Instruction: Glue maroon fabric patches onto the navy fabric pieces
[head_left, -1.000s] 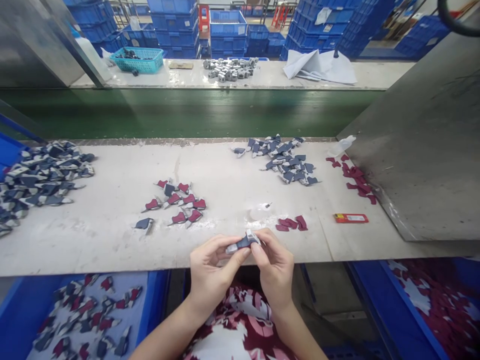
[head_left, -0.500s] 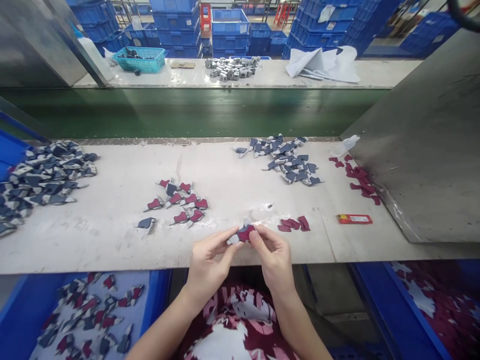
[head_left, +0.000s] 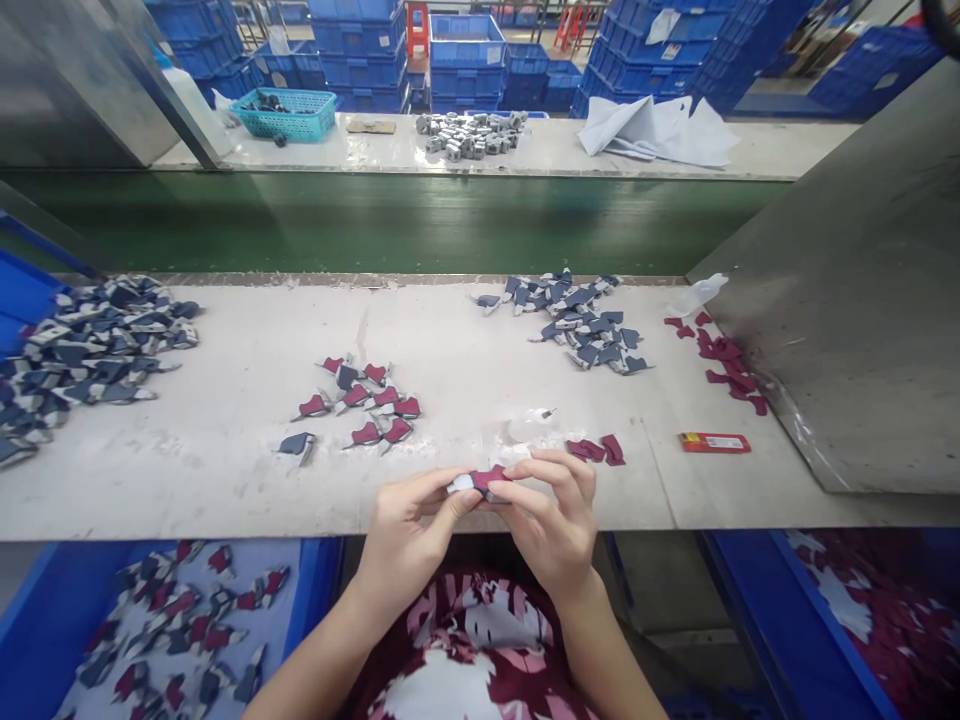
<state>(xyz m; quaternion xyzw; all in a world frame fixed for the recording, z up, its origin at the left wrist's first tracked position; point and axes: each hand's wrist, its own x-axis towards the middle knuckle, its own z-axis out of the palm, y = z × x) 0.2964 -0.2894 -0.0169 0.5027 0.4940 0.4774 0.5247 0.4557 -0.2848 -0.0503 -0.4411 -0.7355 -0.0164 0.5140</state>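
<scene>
Between my hands, close to the table's front edge, is a small grey-and-navy moulded part with a maroon pad [head_left: 487, 478] on its face. My left hand [head_left: 412, 530] pinches its pale grey end between thumb and fingers. My right hand [head_left: 553, 515] closes on the other end, fingertips at the pad. Just beyond lies a small clear squeeze bottle [head_left: 531, 427] with a dark tip. Loose maroon pads [head_left: 598, 450] lie right of it. To the left sits a group of parts faced with maroon [head_left: 367, 400], and a navy-faced part [head_left: 297, 444] lies nearer.
Navy-and-grey parts are heaped at far left [head_left: 82, 360] and back right [head_left: 581, 320]. More maroon pads [head_left: 727, 365] lie by a metal panel [head_left: 847, 300]. A red box [head_left: 715, 442] is at right. Below the edge, a blue bin [head_left: 296, 600] holds parts. A green belt [head_left: 420, 225] runs behind.
The held part has come slightly nearer to me and turned, with its maroon face now upward. My right fingers have shifted from a thumb press to a spread grip over its end.
</scene>
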